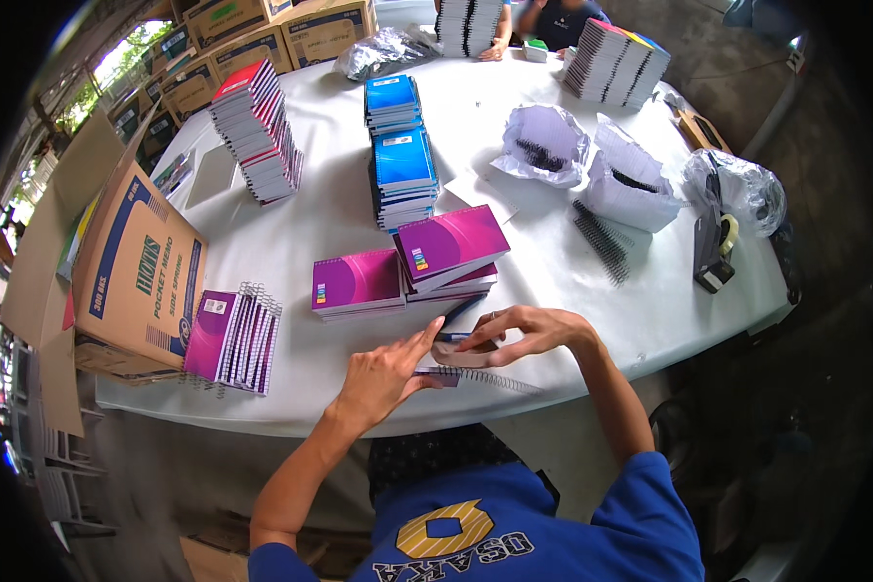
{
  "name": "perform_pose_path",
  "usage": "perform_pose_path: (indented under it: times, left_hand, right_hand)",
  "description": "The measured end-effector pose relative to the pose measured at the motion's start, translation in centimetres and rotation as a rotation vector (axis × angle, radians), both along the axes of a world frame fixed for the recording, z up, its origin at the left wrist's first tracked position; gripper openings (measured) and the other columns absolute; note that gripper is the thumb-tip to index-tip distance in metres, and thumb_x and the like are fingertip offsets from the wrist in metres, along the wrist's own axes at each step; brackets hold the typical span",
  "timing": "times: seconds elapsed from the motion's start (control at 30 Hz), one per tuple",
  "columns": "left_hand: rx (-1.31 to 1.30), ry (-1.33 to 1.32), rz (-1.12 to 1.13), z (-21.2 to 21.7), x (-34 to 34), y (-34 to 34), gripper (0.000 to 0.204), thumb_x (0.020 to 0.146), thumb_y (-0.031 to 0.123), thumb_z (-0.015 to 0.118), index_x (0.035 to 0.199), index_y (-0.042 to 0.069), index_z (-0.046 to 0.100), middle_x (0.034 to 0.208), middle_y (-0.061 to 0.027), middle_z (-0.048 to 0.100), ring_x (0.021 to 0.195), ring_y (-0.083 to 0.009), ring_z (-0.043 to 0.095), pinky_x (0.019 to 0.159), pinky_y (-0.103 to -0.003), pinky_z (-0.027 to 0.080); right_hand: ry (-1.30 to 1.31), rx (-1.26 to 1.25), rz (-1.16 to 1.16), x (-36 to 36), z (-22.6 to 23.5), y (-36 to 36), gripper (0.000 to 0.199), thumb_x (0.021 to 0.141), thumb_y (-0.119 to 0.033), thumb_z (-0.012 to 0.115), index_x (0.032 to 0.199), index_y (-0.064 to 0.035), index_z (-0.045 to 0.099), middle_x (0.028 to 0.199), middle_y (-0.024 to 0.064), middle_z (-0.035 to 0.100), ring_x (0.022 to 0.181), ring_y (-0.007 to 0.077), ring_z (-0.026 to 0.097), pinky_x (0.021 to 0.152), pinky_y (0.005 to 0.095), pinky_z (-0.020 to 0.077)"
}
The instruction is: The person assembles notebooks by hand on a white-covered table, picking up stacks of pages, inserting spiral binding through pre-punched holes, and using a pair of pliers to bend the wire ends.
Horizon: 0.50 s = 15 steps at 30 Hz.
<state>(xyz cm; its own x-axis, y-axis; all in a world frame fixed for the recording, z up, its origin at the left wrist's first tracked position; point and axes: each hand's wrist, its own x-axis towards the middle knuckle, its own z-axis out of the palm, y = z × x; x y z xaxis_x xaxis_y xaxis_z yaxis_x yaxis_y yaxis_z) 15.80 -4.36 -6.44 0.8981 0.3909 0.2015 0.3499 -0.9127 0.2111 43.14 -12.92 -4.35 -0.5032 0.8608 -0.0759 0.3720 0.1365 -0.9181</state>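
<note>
The notebook (443, 377) lies between the hands at the near edge of the worktop (310, 218), on the near side of the purple stacks (454, 242); the left hand (371, 378) is spread wide, its thumb against the purple cover, presumably to steady the left end; the right hand (533, 330) bends narrowly about the grey-brown part, probably to keep the pages aligned (finger pressure cannot be confirmed); the wire coil (500, 381) runs along the notebook's near edge, long axis left to right, free end pointing right and slightly near; loose coils (601, 242) lie far right, apparently for easy reach; coil-bearing notebooks (247, 339) stand left beside the carton (145, 272), seemingly grouped for packing.
</note>
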Motion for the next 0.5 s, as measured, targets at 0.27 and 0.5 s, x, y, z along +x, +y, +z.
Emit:
perform_pose_path:
  times: [0.27, 0.5]
  left_hand:
    - [0.011, -0.045, 0.018, 0.6, -0.4, 0.3, 0.103, 0.072, 0.051, 0.076, 0.156, 0.024, 0.025, 0.118, -0.0077, 0.068, 0.084, -0.0271, 0.071, 0.068, -0.039, 0.057]
    - [0.000, -0.001, 0.116, 1.1, -1.4, 0.4, 0.102, 0.067, 0.054, 0.078, 0.155, 0.029, 0.030, 0.113, -0.0082, 0.069, 0.086, -0.0271, 0.070, 0.067, -0.040, 0.056]
  right_hand:
    - [0.270, -0.020, 0.113, 0.2, -0.5, 0.5, 0.060, 0.089, -0.046, 0.069, 0.126, 0.0004, 0.065, 0.119, 0.0183, 0.065, 0.111, 0.0296, 0.059, 0.098, 0.0415, 0.0431]
    - [0.211, -0.029, 0.113, -1.0, -0.2, 1.0, 0.055, 0.088, -0.041, 0.071, 0.127, -0.0025, 0.066, 0.121, 0.0185, 0.065, 0.111, 0.0290, 0.059, 0.099, 0.0398, 0.0428]
